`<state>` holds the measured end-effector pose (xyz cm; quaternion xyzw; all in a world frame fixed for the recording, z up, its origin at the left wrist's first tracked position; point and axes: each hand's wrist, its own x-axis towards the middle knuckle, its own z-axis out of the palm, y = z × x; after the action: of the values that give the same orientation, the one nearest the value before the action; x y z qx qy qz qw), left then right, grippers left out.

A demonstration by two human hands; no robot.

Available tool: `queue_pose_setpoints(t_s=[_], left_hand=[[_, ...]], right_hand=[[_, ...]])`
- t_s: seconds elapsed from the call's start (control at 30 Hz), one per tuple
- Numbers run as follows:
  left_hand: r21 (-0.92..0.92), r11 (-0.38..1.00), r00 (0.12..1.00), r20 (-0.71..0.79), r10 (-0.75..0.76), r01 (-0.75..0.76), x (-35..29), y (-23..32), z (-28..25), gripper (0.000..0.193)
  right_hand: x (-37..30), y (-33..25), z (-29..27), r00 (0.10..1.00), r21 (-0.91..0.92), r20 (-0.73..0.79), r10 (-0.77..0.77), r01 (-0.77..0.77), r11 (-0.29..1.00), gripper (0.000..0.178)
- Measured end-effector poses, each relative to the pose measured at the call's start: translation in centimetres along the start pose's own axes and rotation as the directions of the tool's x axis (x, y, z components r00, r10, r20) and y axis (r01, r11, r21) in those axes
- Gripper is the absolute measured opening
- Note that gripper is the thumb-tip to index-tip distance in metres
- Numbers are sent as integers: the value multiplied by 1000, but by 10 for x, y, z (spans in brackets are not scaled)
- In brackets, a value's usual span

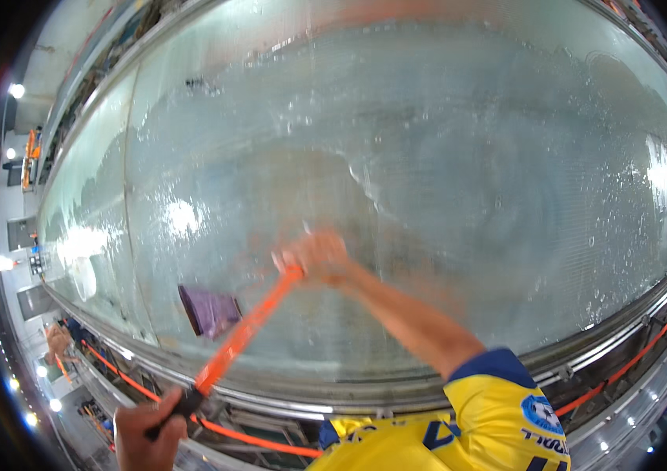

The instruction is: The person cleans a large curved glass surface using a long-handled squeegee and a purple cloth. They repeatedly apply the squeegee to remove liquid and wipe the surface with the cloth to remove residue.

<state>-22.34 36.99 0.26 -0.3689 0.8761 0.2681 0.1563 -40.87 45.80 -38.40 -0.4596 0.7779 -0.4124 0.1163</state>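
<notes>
My left hand, at the lower left, is closed round the black handle of a long, straight orange tool. The tool slants up and to the right over the near edge of a wet, glassy pale green sheet. At its upper end my right hand is wrapped round the orange part, blurred by motion. What lies under those fingers is hidden, and I cannot make out the tool's exact kind. Beside the tool, on the left, a flat purple piece lies on the wet surface.
A metal frame edge runs along the sheet's near side, with an orange rail below it. Water drops and bright lamp reflections cover parts of the surface. A small dark bit lies at the far left. Lamps line the left wall.
</notes>
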Motion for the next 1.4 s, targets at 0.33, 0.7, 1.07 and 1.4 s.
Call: queue_pose_setpoints(t_s=[0.33, 0.7, 1.07, 1.4], left_hand=[[29, 982, 969, 170, 179, -186, -60, -35, 8, 34], [53, 987, 972, 189, 141, -154, -61, -9, 30, 47], [-120, 992, 999, 43, 28, -23, 30, 49, 40, 38], [91, 969, 971, 94, 220, -228, 18, 51, 23, 36]], right_hand=[[-97, -36, -7, 1000, -3, -5, 8, -8, 1000, 23], [-98, -13, -31, 978, 115, -192, -84, 108, 987, 22], [-42, 54, -26, 983, 95, -182, 7, 11, 995, 16], [12, 53, -65, 970, 19, -221, -106, 113, 993, 8]])
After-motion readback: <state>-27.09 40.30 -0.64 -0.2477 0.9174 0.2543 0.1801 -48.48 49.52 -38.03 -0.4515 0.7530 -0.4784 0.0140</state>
